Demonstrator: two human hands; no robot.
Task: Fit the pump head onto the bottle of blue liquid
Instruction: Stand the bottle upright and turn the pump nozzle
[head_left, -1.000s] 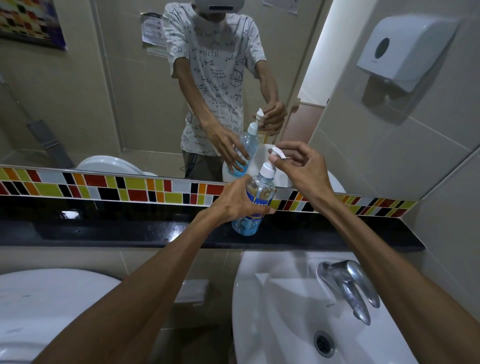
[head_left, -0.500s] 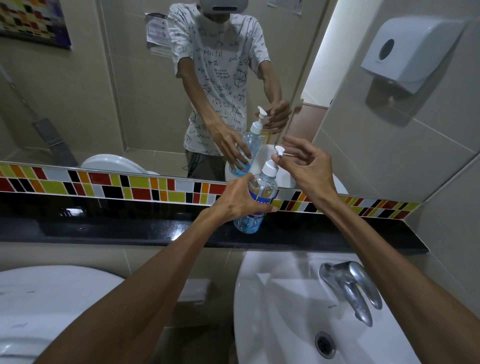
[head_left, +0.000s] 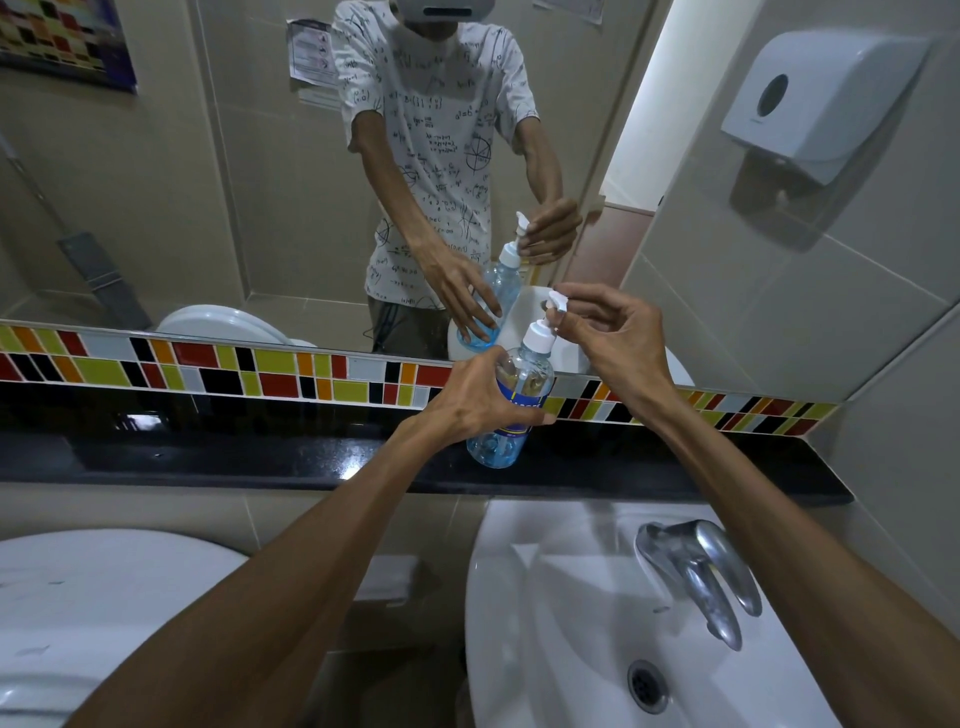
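A clear bottle of blue liquid (head_left: 498, 447) with a blue label stands upright on the black ledge (head_left: 208, 462) under the mirror. My left hand (head_left: 478, 400) is wrapped around its middle. The white pump head (head_left: 545, 327) sits on the bottle's neck, its nozzle top raised above the collar. My right hand (head_left: 613, 338) pinches the nozzle top between thumb and fingertips. The mirror (head_left: 260, 182) repeats both hands and the bottle.
A white basin (head_left: 561, 623) with a chrome tap (head_left: 701, 571) lies below the ledge at right. A white toilet lid (head_left: 78, 597) is at lower left. A coloured tile strip (head_left: 208, 369) runs under the mirror. A white dispenser (head_left: 815, 93) hangs on the right wall.
The pump's nozzle top has risen a little above the collar with my right hand's fingers on it. The bottle and my left hand have stayed in place.
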